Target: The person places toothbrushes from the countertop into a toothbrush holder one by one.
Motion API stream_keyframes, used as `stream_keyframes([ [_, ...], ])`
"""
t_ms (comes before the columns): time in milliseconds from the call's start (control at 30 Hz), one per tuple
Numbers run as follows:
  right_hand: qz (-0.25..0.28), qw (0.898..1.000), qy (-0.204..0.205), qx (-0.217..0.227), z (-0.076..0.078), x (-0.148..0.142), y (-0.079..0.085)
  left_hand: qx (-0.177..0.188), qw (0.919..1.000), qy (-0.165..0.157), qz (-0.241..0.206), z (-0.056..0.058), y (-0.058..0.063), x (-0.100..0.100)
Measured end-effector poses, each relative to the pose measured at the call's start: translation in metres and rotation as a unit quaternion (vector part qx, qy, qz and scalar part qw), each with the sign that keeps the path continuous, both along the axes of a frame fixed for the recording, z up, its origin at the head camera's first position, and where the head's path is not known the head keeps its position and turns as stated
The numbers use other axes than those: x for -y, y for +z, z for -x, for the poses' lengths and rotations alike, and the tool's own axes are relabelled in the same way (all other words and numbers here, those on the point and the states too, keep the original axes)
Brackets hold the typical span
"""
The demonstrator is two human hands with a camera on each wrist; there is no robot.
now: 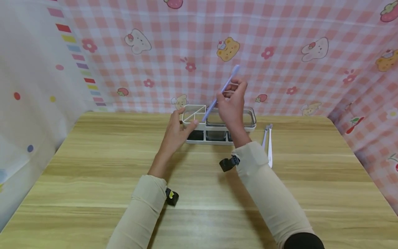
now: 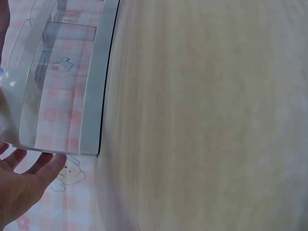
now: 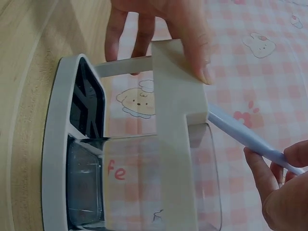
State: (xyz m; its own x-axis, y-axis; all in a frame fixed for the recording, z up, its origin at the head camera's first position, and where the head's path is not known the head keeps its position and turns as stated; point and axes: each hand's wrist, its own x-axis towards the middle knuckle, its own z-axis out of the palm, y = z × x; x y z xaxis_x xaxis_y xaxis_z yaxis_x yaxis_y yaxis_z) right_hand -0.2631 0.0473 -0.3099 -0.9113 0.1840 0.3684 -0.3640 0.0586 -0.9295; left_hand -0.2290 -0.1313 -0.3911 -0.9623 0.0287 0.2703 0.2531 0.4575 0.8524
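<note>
From where I'm standing, the person is stretching both forearms forward over the bench (image 1: 77,180), sleeves bunching at the wrists. The left hand (image 1: 176,132) is gripping the left end of a white toothbrush holder (image 1: 217,128), thumb pressing at the front corner and fingers spreading round the end and back. The right hand (image 1: 231,108) is hovering above the holder's top, wrist bending upward, its thumb and index finger closing on a purple toothbrush (image 1: 211,107) while the other fingers are curling in. That brush is slanting, upper end pointing up to the right, lower end hanging at the holder's partitioned left section; whether the tip is inside a compartment I can't tell.

I'm counting three toothbrushes: the one in the right hand, plus a thin purple one (image 1: 265,137) and a white one (image 1: 269,145) that are lying side by side on the bench, just right of the holder.

The holder is standing upright near the checked cloth (image 1: 199,34). On top, a diagonal bar is splitting the left section, and a clear bin (image 1: 249,118) is filling the right. Below, a clear cup (image 1: 216,136) is sitting mid-base, with another partly hiding behind the right wrist.
</note>
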Motion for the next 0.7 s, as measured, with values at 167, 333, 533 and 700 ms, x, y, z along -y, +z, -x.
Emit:
stream_keyframes([
  [167,-0.013,1.000,0.003,-0.011,-0.001,0.005,-0.004,0.003,1.0000,0.000,-0.002,0.000,0.000,0.000],
  [333,-0.027,0.999,0.012,-0.025,-0.004,0.008,-0.009,0.004,1.0000,-0.004,-0.007,-0.001,0.000,0.001],
  [533,-0.044,0.996,0.014,-0.074,-0.004,0.010,-0.016,0.008,0.9999,-0.007,-0.014,-0.002,0.001,-0.001],
  [700,-0.053,0.996,0.020,-0.065,-0.005,0.013,-0.019,0.005,0.9999,-0.003,-0.014,-0.001,0.001,0.000],
])
